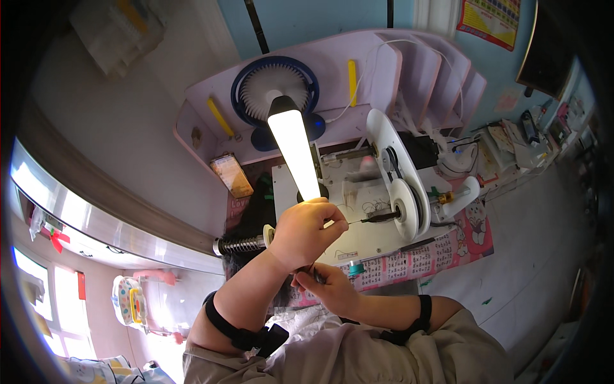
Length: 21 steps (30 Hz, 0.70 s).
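My left hand point(307, 233) is closed in a pinch in front of the lit lamp. From its fingertips a thin strand runs to the dark-wrapped spindle point(382, 218) of a white-wheeled winding machine point(404, 208). Lower and nearer to me, my right hand point(330, 289) is also closed, its fingers bunched around something thin and dark, too small to make out. Black hair-like fibre point(254, 221) lies left of the machine's white base plate point(358, 242), partly behind my left forearm. Loose dark strands point(377, 206) lie near the spindle.
A bright stick lamp point(294, 150) stands before a blue fan point(275, 86). At the left are a spring-loaded rod point(240, 244) and a phone-like slab point(231, 176). A small teal-topped piece point(355, 269) sits at the plate's near edge, above a printed pink mat point(441, 253). Lilac shelves point(425, 77) rise behind.
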### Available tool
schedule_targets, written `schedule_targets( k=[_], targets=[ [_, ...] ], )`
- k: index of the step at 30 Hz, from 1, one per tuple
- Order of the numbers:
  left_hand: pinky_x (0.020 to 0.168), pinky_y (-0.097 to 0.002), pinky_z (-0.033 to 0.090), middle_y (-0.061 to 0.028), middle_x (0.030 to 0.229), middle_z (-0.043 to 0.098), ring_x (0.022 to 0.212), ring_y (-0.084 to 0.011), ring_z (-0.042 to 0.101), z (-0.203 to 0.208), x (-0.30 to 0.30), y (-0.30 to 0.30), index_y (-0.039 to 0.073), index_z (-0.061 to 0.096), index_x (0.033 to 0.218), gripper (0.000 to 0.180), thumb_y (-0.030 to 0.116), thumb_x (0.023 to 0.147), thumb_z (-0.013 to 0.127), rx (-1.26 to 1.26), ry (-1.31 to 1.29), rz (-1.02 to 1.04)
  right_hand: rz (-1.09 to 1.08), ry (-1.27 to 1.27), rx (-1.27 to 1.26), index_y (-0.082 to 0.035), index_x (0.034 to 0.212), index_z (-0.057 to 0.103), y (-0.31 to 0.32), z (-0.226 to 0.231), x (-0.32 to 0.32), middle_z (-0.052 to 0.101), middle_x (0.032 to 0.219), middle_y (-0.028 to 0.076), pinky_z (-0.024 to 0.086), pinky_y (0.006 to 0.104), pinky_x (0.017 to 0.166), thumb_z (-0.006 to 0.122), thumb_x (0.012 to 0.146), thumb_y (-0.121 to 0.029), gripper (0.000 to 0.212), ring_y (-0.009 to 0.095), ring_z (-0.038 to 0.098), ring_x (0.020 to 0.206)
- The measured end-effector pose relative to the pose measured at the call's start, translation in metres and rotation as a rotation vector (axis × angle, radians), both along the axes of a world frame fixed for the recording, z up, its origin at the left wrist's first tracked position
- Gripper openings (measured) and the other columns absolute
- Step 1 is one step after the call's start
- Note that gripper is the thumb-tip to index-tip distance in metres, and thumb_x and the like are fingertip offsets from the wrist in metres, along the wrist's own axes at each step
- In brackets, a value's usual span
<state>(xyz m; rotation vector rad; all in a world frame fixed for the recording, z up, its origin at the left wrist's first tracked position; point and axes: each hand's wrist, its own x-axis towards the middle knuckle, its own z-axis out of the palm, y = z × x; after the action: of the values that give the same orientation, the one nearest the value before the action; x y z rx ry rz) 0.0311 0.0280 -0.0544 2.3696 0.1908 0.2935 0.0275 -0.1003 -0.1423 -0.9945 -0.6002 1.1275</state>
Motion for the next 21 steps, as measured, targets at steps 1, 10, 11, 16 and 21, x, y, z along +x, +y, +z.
schedule_targets(
  k=[1, 10, 11, 16, 21],
  targets=[
    [0.058, -0.0291, 0.043, -0.0056, 0.071, 0.058, 0.063, -0.0183, 0.054, 0.001, 0.0, 0.0, 0.007, 0.067, 0.078, 0.012, 0.018, 0.075, 0.067, 0.006, 0.019, -0.003, -0.001, 0.009, 0.005, 0.0, 0.109, 0.059, 0.0, -0.001, -0.001, 0.059, 0.091, 0.002, 0.043, 0.0225, 0.072, 0.055, 0.094, -0.024, 0.028, 0.008, 0.052, 0.079],
    [0.061, -0.0332, 0.041, -0.0039, 0.069, 0.047, 0.067, -0.0202, 0.05, -0.017, -0.006, -0.007, 0.008, 0.056, 0.061, 0.007, 0.01, 0.063, 0.062, 0.805, -0.184, 0.021, -0.065, -0.369, -0.072, -0.005, 0.118, 0.058, -0.022, -0.031, 0.016, 0.06, 0.099, 0.002, 0.045, 0.0214, 0.072, 0.056, 0.093, -0.017, 0.028, 0.007, 0.054, 0.079],
    [0.062, -0.0333, 0.039, -0.0037, 0.07, 0.044, 0.069, -0.0201, 0.048, -0.018, -0.007, -0.008, 0.009, 0.052, 0.059, 0.008, 0.01, 0.061, 0.06, 0.985, -0.19, 0.049, -0.155, -0.388, -0.134, -0.006, 0.119, 0.058, -0.027, -0.034, 0.021, 0.059, 0.1, 0.002, 0.045, 0.0204, 0.07, 0.055, 0.093, -0.015, 0.027, 0.007, 0.053, 0.075],
    [0.064, -0.0333, 0.038, -0.0044, 0.074, 0.044, 0.072, -0.0214, 0.046, -0.015, -0.011, -0.009, 0.009, 0.051, 0.062, 0.01, 0.013, 0.061, 0.061, 1.067, -0.194, 0.13, -0.533, -0.086, -0.07, -0.005, 0.125, 0.05, -0.041, -0.022, 0.036, 0.057, 0.096, 0.003, 0.041, 0.0192, 0.06, 0.052, 0.095, -0.018, 0.033, 0.007, 0.046, 0.063],
    [0.062, -0.0351, 0.037, -0.0034, 0.076, 0.046, 0.071, -0.0216, 0.049, 0.008, -0.017, -0.021, 0.01, 0.064, 0.084, 0.032, 0.024, 0.057, 0.075, 0.719, -0.363, 0.136, -0.738, 0.154, 0.135, -0.002, 0.104, 0.051, -0.026, 0.002, 0.044, 0.056, 0.079, 0.002, 0.035, 0.02, 0.054, 0.053, 0.095, -0.023, 0.023, 0.005, 0.043, 0.06]
  ],
)
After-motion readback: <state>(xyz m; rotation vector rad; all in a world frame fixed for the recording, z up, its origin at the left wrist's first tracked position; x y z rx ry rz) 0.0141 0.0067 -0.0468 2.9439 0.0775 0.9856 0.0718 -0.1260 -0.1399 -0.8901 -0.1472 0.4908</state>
